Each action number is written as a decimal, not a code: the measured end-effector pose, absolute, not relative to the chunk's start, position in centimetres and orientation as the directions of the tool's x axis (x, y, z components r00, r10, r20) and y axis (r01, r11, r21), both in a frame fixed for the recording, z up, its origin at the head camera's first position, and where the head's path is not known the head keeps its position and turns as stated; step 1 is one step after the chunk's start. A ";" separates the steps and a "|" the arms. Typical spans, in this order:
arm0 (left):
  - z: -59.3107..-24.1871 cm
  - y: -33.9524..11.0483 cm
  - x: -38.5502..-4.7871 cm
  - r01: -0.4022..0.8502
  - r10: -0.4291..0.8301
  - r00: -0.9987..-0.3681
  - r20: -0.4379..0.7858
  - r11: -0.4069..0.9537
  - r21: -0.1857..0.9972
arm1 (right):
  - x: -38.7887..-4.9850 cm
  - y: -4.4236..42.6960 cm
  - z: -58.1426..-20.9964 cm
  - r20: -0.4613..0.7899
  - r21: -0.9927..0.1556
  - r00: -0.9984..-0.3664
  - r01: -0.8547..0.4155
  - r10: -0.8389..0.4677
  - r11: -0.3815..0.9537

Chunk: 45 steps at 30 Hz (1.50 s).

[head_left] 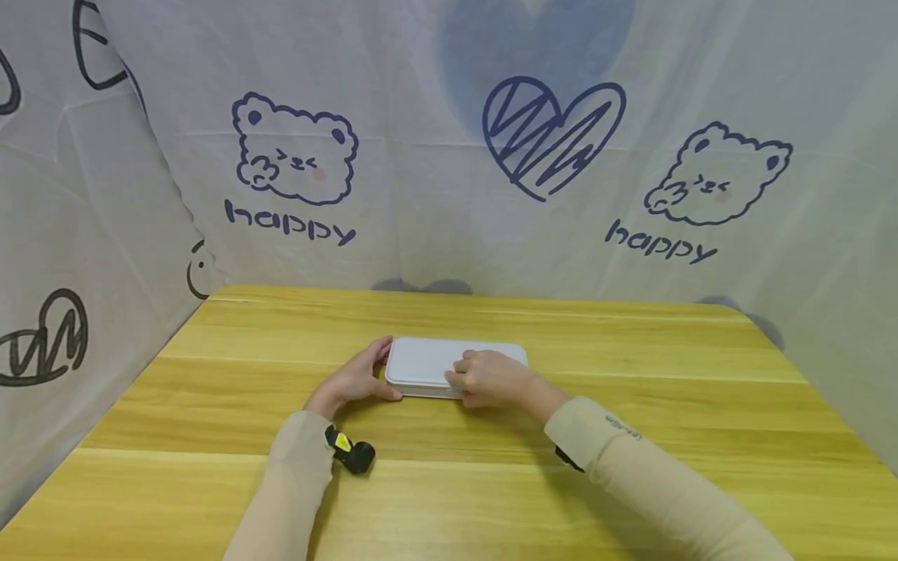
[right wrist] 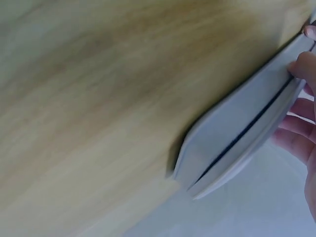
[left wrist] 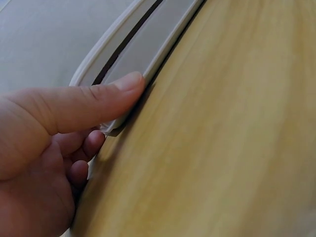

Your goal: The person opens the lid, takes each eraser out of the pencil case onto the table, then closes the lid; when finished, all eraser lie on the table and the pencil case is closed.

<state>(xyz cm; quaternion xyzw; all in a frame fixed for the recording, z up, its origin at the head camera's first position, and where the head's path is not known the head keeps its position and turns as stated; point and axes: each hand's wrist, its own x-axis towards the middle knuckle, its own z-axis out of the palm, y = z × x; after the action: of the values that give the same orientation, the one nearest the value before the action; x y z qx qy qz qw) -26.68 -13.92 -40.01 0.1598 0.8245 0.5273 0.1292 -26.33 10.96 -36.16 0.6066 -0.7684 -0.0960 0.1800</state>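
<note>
A flat white case (head_left: 424,360) with rounded corners lies lengthwise on the wooden table. My left hand (head_left: 356,378) grips its left end, the thumb against the front side and the fingers round toward the back corner. In the left wrist view a dark seam runs between the lid and the base of the case (left wrist: 153,44), just above the thumb (left wrist: 103,101). My right hand (head_left: 494,379) holds the right part of the front edge. In the right wrist view its thumb (right wrist: 304,66) presses at the seam while the other fingers lie over the lid.
The wood-grain tabletop (head_left: 435,483) spreads around the case. Behind it hangs a pale cloth (head_left: 421,171) printed with bears and hearts; another part of cloth (head_left: 84,210) hangs at the left. A black wrist camera (head_left: 358,457) sticks out from the left sleeve.
</note>
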 end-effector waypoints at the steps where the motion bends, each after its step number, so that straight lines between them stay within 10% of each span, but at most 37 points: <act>1: -40.0 -13.9 -26.7 0.125 0.398 -0.916 -0.046 0.393 0.911 | -26.4 11.0 -36.1 0.159 0.352 -0.204 -0.902 -0.966 0.249; 23: -40.4 -14.4 -27.0 0.121 0.403 -0.915 -0.014 0.306 0.944 | -28.0 12.3 -35.5 0.506 0.251 -0.010 -0.955 -0.863 0.159; 45: -40.4 -14.4 -26.6 0.044 0.336 -0.940 -0.058 0.286 0.957 | -30.6 12.9 -33.4 0.639 0.165 -0.110 -0.947 -0.762 0.275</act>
<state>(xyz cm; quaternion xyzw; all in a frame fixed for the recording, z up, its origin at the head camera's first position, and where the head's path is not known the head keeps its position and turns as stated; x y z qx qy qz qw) -26.61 -14.36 -40.35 0.1199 0.7922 0.5852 0.1249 -30.56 12.88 -33.35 0.5844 -0.7310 0.1444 0.3214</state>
